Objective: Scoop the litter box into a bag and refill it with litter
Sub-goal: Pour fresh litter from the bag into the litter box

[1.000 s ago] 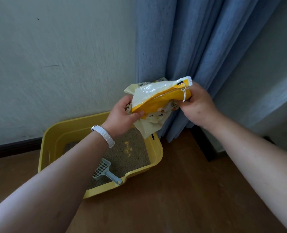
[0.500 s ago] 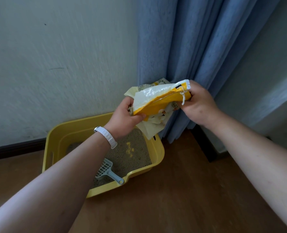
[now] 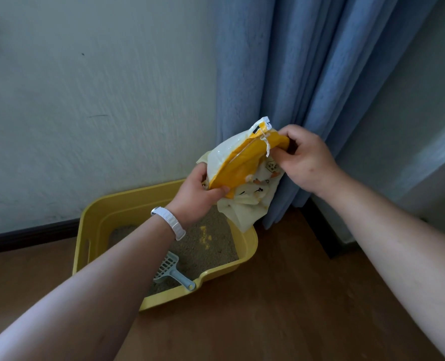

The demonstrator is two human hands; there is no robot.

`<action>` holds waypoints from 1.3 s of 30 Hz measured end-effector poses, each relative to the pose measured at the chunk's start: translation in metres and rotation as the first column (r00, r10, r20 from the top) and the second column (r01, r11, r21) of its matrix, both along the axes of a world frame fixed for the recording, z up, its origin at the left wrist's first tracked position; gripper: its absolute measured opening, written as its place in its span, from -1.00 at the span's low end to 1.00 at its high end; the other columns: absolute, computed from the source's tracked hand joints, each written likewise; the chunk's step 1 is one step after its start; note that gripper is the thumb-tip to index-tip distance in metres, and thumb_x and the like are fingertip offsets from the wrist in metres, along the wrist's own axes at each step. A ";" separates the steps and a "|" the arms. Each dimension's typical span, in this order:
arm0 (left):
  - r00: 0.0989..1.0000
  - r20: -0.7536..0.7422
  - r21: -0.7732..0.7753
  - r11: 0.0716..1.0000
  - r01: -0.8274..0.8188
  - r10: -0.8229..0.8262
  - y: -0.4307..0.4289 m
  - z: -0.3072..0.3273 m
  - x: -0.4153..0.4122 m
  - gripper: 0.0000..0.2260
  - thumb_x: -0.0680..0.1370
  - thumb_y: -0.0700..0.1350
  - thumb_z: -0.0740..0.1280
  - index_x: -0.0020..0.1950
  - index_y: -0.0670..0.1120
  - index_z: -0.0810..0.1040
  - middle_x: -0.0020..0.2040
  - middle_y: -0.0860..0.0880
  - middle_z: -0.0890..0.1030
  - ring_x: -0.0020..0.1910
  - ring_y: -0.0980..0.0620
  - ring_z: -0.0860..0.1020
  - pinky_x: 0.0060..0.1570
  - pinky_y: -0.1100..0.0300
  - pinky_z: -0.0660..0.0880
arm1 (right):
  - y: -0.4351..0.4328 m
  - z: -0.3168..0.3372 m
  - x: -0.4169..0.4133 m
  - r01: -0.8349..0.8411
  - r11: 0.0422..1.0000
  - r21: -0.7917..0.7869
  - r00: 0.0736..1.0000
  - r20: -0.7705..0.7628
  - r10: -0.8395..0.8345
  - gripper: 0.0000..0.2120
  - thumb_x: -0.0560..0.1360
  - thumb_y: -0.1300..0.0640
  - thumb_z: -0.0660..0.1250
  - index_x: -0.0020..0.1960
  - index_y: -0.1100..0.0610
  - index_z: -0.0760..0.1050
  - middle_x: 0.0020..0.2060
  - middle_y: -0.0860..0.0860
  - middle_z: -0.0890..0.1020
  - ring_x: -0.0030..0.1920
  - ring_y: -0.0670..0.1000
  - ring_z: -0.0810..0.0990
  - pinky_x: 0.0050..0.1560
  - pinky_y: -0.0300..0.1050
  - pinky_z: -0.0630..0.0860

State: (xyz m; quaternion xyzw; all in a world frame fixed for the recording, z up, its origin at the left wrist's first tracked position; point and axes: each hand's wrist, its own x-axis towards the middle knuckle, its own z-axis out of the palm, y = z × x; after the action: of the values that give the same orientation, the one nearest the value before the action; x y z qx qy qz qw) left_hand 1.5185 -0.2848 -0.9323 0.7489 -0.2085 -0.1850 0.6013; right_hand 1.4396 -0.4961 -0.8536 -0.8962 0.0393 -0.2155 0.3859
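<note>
A yellow and cream litter bag (image 3: 242, 168) hangs in the air above the back right corner of the yellow litter box (image 3: 247, 252). My left hand (image 3: 198, 194) grips the bag's lower left edge, and my right hand (image 3: 306, 162) pinches its stitched top corner. The bag is tilted, its top corner raised to the right. Grey-beige litter (image 3: 205, 246) covers the box floor, with a few yellow bits on it. A pale blue slotted scoop (image 3: 170, 269) lies in the box, its handle resting on the front rim.
The box stands on a brown wood floor (image 3: 281, 308) against a pale wall (image 3: 99, 113) with a dark baseboard (image 3: 28, 235). A blue curtain (image 3: 307, 74) hangs right behind the bag. A white band circles my left wrist.
The bag's top corner has risen a little and its mouth edge has bent as my right hand shifted its pinch. The box and scoop have not moved.
</note>
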 end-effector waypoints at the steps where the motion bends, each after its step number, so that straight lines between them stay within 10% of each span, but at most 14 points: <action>1: 1.000 0.000 0.001 1.000 -0.001 0.001 0.000 -0.001 0.001 -0.60 0.47 -0.13 0.46 0.26 0.03 0.43 0.13 0.01 0.58 0.10 0.01 0.58 0.12 -0.11 0.55 | 0.000 0.000 0.000 -0.007 1.000 -0.011 1.000 -0.003 0.007 -0.91 0.51 0.15 0.39 -0.15 0.09 0.52 -0.29 -0.09 0.52 -0.29 -0.21 0.49 -0.31 -0.44 0.39; 39: 0.981 -0.190 -0.133 0.988 -0.073 0.047 0.035 -0.046 0.022 -0.43 0.38 -0.15 0.50 0.35 0.03 0.40 0.21 0.00 0.58 0.20 -0.03 0.55 0.18 -0.07 0.53 | 0.056 -0.010 0.040 -0.042 0.984 -0.174 0.999 0.014 0.045 -0.81 0.48 0.10 0.42 -0.21 0.19 0.51 -0.28 -0.03 0.51 -0.26 -0.06 0.46 -0.32 -0.37 0.36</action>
State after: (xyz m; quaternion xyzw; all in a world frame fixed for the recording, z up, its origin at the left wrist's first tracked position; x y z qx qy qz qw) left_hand 1.5405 -0.2498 -0.9779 0.6903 -0.1409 -0.2210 0.6744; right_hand 1.4800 -0.4404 -0.8636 -0.9250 -0.0028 -0.2175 0.3115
